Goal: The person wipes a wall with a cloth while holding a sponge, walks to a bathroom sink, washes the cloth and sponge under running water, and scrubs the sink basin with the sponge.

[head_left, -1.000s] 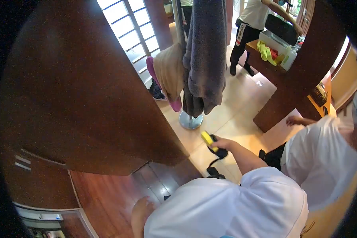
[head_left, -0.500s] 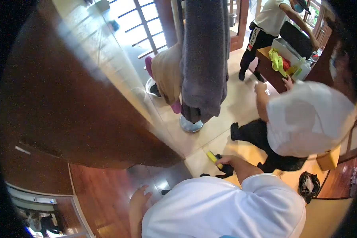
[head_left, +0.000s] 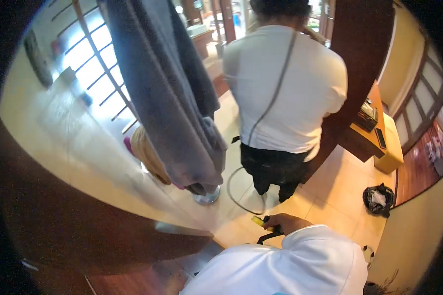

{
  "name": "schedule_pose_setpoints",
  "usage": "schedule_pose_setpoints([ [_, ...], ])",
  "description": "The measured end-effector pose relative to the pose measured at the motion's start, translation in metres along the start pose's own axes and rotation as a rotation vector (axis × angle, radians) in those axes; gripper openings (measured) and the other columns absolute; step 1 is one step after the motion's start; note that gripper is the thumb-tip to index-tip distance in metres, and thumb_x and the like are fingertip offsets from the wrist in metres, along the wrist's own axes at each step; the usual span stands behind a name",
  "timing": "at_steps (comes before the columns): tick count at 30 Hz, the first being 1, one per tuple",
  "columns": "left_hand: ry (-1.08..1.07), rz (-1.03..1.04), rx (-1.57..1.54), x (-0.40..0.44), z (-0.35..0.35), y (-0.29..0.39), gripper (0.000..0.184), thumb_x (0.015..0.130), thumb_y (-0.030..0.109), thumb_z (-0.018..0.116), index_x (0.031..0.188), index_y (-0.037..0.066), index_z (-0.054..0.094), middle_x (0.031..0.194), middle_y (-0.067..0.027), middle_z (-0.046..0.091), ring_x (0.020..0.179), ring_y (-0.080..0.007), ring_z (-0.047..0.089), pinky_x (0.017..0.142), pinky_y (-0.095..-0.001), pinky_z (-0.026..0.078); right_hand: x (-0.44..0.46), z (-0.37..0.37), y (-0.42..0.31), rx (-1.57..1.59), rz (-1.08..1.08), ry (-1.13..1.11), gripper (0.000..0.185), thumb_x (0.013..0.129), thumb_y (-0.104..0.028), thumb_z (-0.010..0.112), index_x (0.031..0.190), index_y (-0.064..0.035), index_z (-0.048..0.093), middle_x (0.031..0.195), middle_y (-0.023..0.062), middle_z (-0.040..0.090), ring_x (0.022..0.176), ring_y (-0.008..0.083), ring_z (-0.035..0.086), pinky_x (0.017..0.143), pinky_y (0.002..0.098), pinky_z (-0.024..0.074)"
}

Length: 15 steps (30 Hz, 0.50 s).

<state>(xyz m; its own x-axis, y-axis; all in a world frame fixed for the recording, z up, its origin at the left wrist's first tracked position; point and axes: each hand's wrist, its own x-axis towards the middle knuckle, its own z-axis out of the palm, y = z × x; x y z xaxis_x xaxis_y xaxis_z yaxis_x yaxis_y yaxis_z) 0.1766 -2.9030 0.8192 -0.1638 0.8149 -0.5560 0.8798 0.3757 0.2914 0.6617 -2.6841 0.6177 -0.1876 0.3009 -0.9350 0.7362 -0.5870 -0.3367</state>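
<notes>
My right hand (head_left: 285,223) is closed around a small yellow-and-black tool (head_left: 259,221), whose exact kind I cannot make out. Its yellow end sticks out past my fingers, and a black strap or cord (head_left: 268,237) hangs below. A faint, blurred skin-toned patch at the lower left, beside my white shirt (head_left: 241,270), may be my left hand (head_left: 172,284); its fingers cannot be made out. Just ahead stands a person in a white shirt (head_left: 285,88), back turned, with a thin dark cord (head_left: 275,93) running down the back and a loop of it near the floor.
Grey towels (head_left: 167,98) hang from a stand with a round metal base (head_left: 207,195). A dark wooden panel (head_left: 83,216) fills the lower left. On the right are a wooden desk (head_left: 364,142), a yellow box-like seat (head_left: 391,147) and a black-bagged bin (head_left: 379,199).
My view has swung. The person in front, formerly bent over at the right, now stands upright with their back to me. My right hand keeps its hold; my left has mostly dropped from sight.
</notes>
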Motion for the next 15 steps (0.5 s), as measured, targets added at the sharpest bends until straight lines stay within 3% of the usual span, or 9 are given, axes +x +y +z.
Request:
schedule_pose_setpoints([
  [1,0.0,0.0,-0.009,0.007,-0.002,0.006,0.049,0.075,0.033,0.061,0.116,0.007,0.051,0.112,-0.017,0.055,0.103,-0.0312,0.053,0.088,-0.04,0.041,0.062,-0.002,0.023,-0.205,-0.187,0.001,0.035,0.061,-0.035,0.074,0.084,-0.0115,0.063,0.075,0.0052,0.058,0.063,0.0165,0.052,0.057,0.0333,0.0427],
  [4,0.005,0.017,-0.015,0.028,-0.01,0.02,0.049,0.075,0.033,0.061,0.115,0.007,0.052,0.112,-0.0169,0.055,0.103,-0.031,0.053,0.088,-0.0399,0.041,-0.025,0.007,0.005,0.139,-0.237,-0.028,0.032,0.062,-0.035,0.073,0.082,-0.0119,0.062,0.073,0.0031,0.058,0.062,0.0144,0.052,0.057,0.034,0.0424],
  [5,0.009,0.023,-0.016,0.033,-0.011,0.024,0.048,0.075,0.033,0.061,0.115,0.007,0.052,0.111,-0.0169,0.055,0.103,-0.031,0.053,0.087,-0.0399,0.041,-0.014,0.007,0.012,0.17,-0.255,-0.036,0.032,0.062,-0.034,0.073,0.082,-0.012,0.062,0.071,0.0023,0.057,0.061,0.0141,0.053,0.055,0.0333,0.0425],
  [10,0.025,0.047,-0.013,0.047,-0.016,0.037,0.047,0.076,0.033,0.06,0.114,0.006,0.052,0.11,-0.0167,0.056,0.102,-0.0308,0.054,0.087,-0.0398,0.041,0.016,0.014,0.021,0.021,-0.292,0.053,0.032,0.062,-0.033,0.074,0.083,-0.0125,0.062,0.07,0.0019,0.058,0.061,0.0136,0.053,0.053,0.0324,0.0426],
  [14,0.047,0.05,-0.031,0.05,-0.014,0.04,0.047,0.076,0.032,0.06,0.114,0.006,0.052,0.109,-0.0166,0.056,0.101,-0.0306,0.054,0.087,-0.0397,0.042,-0.031,0.011,0.009,0.354,-0.267,-0.09,0.034,0.062,-0.033,0.075,0.086,-0.0125,0.062,0.07,0.0022,0.058,0.061,0.0135,0.053,0.052,0.0312,0.0426],
  [15,0.06,0.045,-0.043,0.049,-0.013,0.04,0.047,0.076,0.032,0.06,0.114,0.006,0.052,0.109,-0.0166,0.056,0.101,-0.0306,0.054,0.087,-0.0396,0.042,-0.028,0.007,0.008,0.166,-0.282,-0.002,0.035,0.062,-0.033,0.075,0.087,-0.0122,0.062,0.072,0.0021,0.059,0.061,0.0133,0.053,0.053,0.0306,0.0427],
])
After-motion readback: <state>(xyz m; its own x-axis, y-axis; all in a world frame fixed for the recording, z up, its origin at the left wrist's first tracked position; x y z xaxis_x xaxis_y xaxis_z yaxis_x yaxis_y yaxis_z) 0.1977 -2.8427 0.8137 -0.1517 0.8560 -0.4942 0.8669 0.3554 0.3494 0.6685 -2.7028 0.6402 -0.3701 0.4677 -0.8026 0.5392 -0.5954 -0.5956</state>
